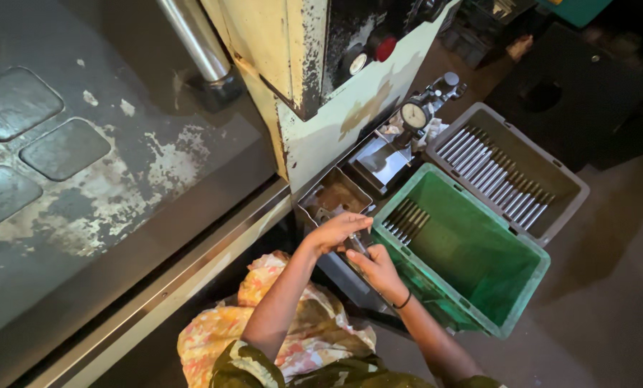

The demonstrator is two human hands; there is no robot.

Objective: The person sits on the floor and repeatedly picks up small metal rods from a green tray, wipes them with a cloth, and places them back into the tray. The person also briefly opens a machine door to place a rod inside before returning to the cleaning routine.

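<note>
A slim metal rod (356, 244) was pinched between the fingertips of the left hand (336, 231) and the curled right hand (377, 267), just beside the rim of a green crate (479, 302). A grey crate (551, 172) of rods was seen beyond.

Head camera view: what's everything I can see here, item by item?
Green crate: one, green, centre right, a few metal rods in its corner.
Grey crate: one, grey, behind the green one, holding a row of metal rods.
Dial gauge: one, white face, by the machine.
Machine: one, cream, chipped paint, top centre.
Metal tray: one, rusty, beside the machine.
Cloth: one, patterned, bottom.
Left hand and right hand: together holding a small metal piece.
</note>
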